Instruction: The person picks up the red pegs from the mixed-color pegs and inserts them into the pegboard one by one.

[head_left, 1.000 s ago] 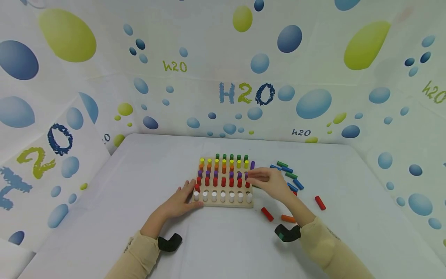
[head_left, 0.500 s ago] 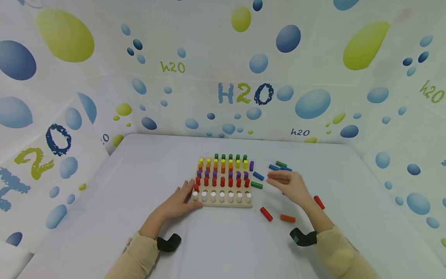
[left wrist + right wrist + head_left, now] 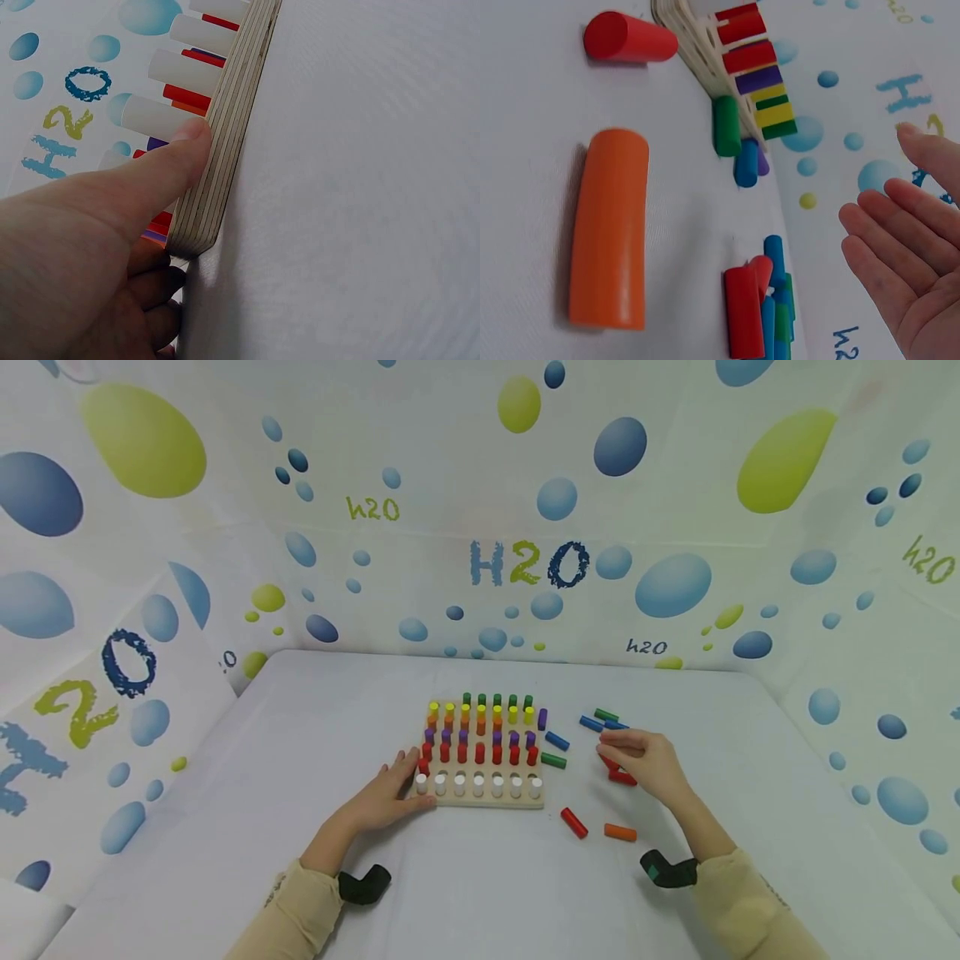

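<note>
A wooden pegboard (image 3: 487, 804) carries rows of upright coloured pegs, with white pegs (image 3: 478, 787) along the front. At its front left corner, my left hand (image 3: 380, 797) grips the board; in the left wrist view the thumb (image 3: 169, 161) lies on the layered front edge and the fingers curl at the side. My right hand (image 3: 647, 770) hovers over loose pegs to the right of the board, fingers extended and holding nothing in the right wrist view. Just below its fingertips lies a red peg (image 3: 622, 778), partly covering other pegs behind it in the right wrist view.
Beside the board are a purple peg (image 3: 542, 719), a blue peg (image 3: 557, 741) and a green peg (image 3: 553, 760). Another red peg (image 3: 574, 822) and an orange peg (image 3: 620, 832) lie nearer the front. More blue and green pegs (image 3: 607, 715) lie behind the right hand.
My right hand has gone from the right side of the pegboard rightward to the loose pegs, uncovering the blue and green pegs beside the board. My left hand has stayed at the corner.
</note>
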A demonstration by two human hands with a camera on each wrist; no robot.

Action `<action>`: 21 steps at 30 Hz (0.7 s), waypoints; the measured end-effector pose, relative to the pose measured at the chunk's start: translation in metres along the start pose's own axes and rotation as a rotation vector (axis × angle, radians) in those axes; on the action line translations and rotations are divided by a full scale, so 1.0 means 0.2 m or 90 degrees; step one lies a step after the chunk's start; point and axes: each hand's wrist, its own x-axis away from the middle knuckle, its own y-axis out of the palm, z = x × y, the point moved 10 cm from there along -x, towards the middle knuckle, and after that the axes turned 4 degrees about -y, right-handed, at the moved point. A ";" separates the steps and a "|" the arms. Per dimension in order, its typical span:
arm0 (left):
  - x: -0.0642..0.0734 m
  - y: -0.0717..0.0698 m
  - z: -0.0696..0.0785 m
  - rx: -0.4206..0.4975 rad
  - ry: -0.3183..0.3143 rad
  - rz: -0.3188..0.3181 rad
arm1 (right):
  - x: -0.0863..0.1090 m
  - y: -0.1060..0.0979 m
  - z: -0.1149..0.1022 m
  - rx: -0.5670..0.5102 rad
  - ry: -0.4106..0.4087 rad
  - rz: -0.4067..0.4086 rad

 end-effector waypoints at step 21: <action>0.00 0.00 0.01 0.001 -0.002 0.001 | -0.07 0.02 0.16 0.074 0.044 -0.002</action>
